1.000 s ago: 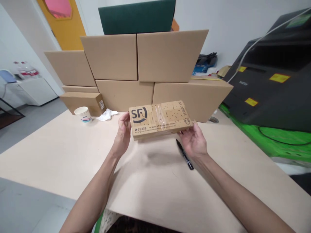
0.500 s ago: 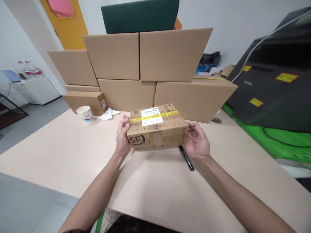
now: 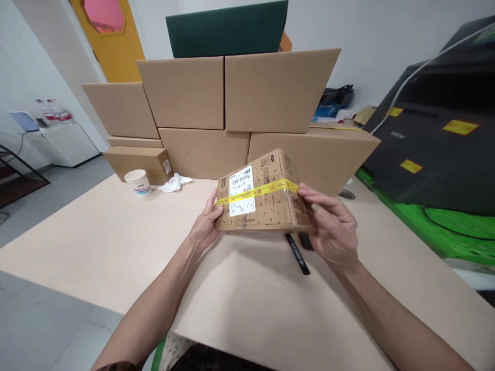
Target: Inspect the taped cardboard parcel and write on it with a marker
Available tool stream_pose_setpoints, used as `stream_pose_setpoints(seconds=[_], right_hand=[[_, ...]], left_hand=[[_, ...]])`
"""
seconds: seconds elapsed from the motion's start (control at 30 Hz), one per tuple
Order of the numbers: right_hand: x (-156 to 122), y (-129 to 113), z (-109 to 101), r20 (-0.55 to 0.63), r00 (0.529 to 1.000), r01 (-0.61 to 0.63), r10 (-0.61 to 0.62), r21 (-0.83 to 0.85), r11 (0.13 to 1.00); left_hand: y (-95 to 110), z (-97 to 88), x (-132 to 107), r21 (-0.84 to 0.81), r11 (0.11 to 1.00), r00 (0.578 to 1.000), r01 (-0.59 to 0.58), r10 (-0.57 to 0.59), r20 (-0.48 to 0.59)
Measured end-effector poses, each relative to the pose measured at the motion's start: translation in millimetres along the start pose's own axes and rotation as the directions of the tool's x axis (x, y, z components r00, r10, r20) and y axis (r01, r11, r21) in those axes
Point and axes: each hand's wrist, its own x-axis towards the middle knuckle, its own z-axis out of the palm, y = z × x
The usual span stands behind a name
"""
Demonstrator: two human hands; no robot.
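Tilted above the table, a cardboard box [image 3: 266, 206] turns its labelled top towards me. A white shipping label [image 3: 242, 190] and a strip of yellow tape [image 3: 266, 189] lie across that face. My left hand [image 3: 207, 221] grips the box's left end, thumb on the top. At the right end, my right hand [image 3: 330, 221] is closed against the box, with its fingertips by the tape's end; the palm side is partly hidden. Below, on the table, lies a slim black stick-like item [image 3: 297, 256] with pale lettering. Another dark object [image 3: 306, 241] is partly covered by the box.
Large plain cartons [image 3: 282, 93] are stacked behind, with a dark green box [image 3: 228, 28] on top. A paper cup [image 3: 138, 182] and a crumpled tissue [image 3: 176, 183] stand left on the table [image 3: 116, 242]. A black machine [image 3: 441, 134] is at the right over green material.
The box has rotated, its top tipping towards me and its right end coming into view. My right hand has shifted right and its fingers now rest near the yellow tape's end.
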Motion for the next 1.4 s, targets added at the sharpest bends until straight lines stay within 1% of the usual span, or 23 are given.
stream_pose_setpoints(seconds=[0.1,0.23,0.33,0.4,0.47,0.53,0.57,0.6,0.63,0.7,0.77,0.8,0.83,0.87,0.9,0.97,1.07,1.13,1.2,1.23,1.3,1.37,1.4], right_hand=[[-2.9,-5.5,4.3,0.028,0.999,0.038,-0.036,-0.056,0.998],[-6.9,-6.9,4.4,0.101,0.994,0.050,-0.033,-0.170,0.984],[-10.6,-8.7,2.1,0.148,0.989,0.053,-0.020,-0.222,0.974],[-14.2,-10.7,1.3,0.181,0.983,0.008,0.036,-0.236,0.972],[-18.7,-12.8,1.7,0.255,0.958,-0.064,0.130,-0.250,0.966],[-23.7,-14.2,3.5,0.374,0.904,-0.103,0.207,-0.281,0.954],[-26.0,-14.4,4.8,0.432,0.875,-0.089,0.221,-0.304,0.948],[-28.2,-14.2,6.3,0.483,0.849,-0.048,0.213,-0.332,0.942],[-30.1,-13.3,7.9,0.529,0.829,0.021,0.184,-0.359,0.933],[-33.2,-9.1,10.5,0.622,0.780,0.227,0.069,-0.384,0.895],[-35.8,-1.2,11.9,0.719,0.693,0.446,-0.055,-0.367,0.816],[-37.1,3.8,11.9,0.756,0.647,0.532,-0.099,-0.355,0.769],[-38.3,9.0,11.5,0.780,0.611,0.599,-0.132,-0.348,0.721],[-39.4,14.2,10.8,0.793,0.589,0.649,-0.155,-0.350,0.676],[-40.5,18.9,9.9,0.797,0.579,0.682,-0.170,-0.359,0.637],[-42.4,26.0,7.7,0.797,0.574,0.718,-0.190,-0.378,0.584],[-44.0,30.0,4.9,0.805,0.560,0.752,-0.198,-0.392,0.530],[-44.2,30.0,3.6,0.810,0.549,0.769,-0.205,-0.394,0.503],[-44.2,29.6,2.9,0.813,0.545,0.775,-0.205,-0.394,0.494],[-44.1,29.5,2.7,0.814,0.545,0.771,-0.199,-0.394,0.501],[-44.4,29.0,2.7,0.808,0.566,0.738,-0.167,-0.406,0.539],[-45.2,28.3,2.7,0.785,0.609,0.664,-0.111,-0.428,0.613],[-45.7,28.1,2.6,0.767,0.638,0.606,-0.073,-0.441,0.662]], left_hand=[[1.5,2.9,-1.0,-0.023,0.999,0.997,-0.031,0.033,0.073],[5.8,1.8,-1.0,-0.011,0.999,0.995,-0.047,0.048,0.092],[6.6,-4.8,-0.2,0.061,0.998,0.997,0.032,-0.036,0.071],[5.1,-9.3,0.9,0.123,0.988,0.993,0.097,-0.104,0.055],[3.1,-12.1,2.6,0.155,0.981,0.991,0.119,-0.128,0.047],[2.4,-12.5,4.2,0.121,0.987,0.993,0.107,-0.113,0.045],[3.1,-11.9,4.4,0.080,0.991,0.993,0.103,-0.107,0.044],[4.5,-10.7,4.1,0.029,0.994,0.993,0.109,-0.110,0.049],[6.7,-9.1,3.1,-0.029,0.992,0.991,0.120,-0.119,0.058],[12.2,-4.9,-0.7,-0.125,0.978,0.982,0.169,-0.156,0.104],[16.7,-0.2,-5.3,-0.199,0.963,0.976,0.184,-0.156,0.150],[17.8,2.0,-7.2,-0.224,0.958,0.975,0.180,-0.144,0.168],[18.1,3.7,-8.5,-0.237,0.956,0.975,0.173,-0.131,0.182],[17.5,5.0,-9.2,-0.239,0.957,0.974,0.163,-0.119,0.191],[16.3,5.9,-9.5,-0.231,0.961,0.976,0.150,-0.106,0.192],[13.3,6.8,-9.1,-0.192,0.975,0.982,0.108,-0.075,0.173],[11.1,8.3,-8.9,-0.118,0.993,0.991,0.027,-0.011,0.132],[11.9,10.0,-9.5,-0.075,0.996,0.992,-0.046,0.054,0.111],[13.2,11.5,-10.0,-0.033,0.991,0.987,-0.130,0.133,0.089],[13.6,11.8,-10.1,-0.008,0.986,0.982,-0.168,0.168,0.082],[13.2,11.7,-10.3,0.052,0.971,0.970,-0.234,0.229,0.080],[11.8,10.8,-10.6,0.122,0.946,0.953,-0.300,0.291,0.084],[11.0,10.5,-11.0,0.163,0.928,0.942,-0.335,0.324,0.092]])
